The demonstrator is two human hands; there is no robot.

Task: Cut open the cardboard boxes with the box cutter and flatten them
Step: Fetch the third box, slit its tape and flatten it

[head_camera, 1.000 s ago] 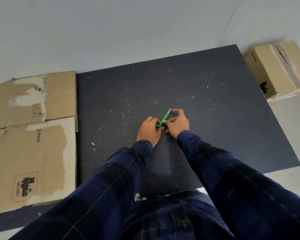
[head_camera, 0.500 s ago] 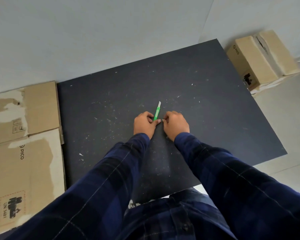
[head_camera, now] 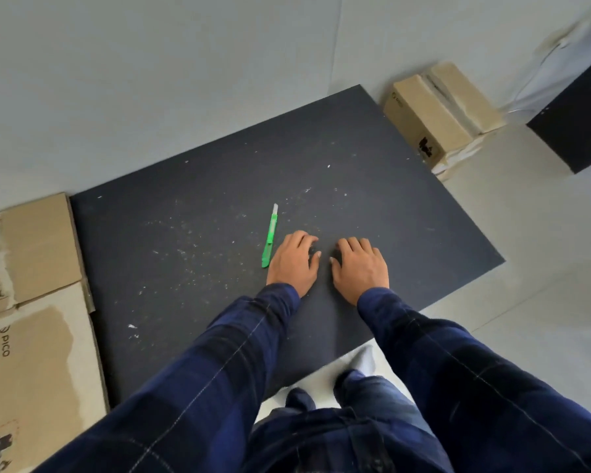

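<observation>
Matt black mat [head_camera: 191, 254] under both hands, flecked with pale scraps; glossy green plastic box cutter [head_camera: 270, 236] just beside the left hand [head_camera: 292, 264]; torn brown cardboard [head_camera: 31, 302] far left.

A slim green box cutter [head_camera: 270, 235] lies flat on the dark mat [head_camera: 185, 274], pale tip pointing far. Flattened cardboard [head_camera: 38, 363], torn pale in patches, lies along the mat's left edge. A closed box [head_camera: 434, 117] sits just beside its far right corner.

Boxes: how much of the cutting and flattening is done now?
Done: flat cardboard lies left of the mat. In hand: nothing; the cutter lies beside the left hand, right hand also empty. Left: one box is not yet flattened.
</observation>
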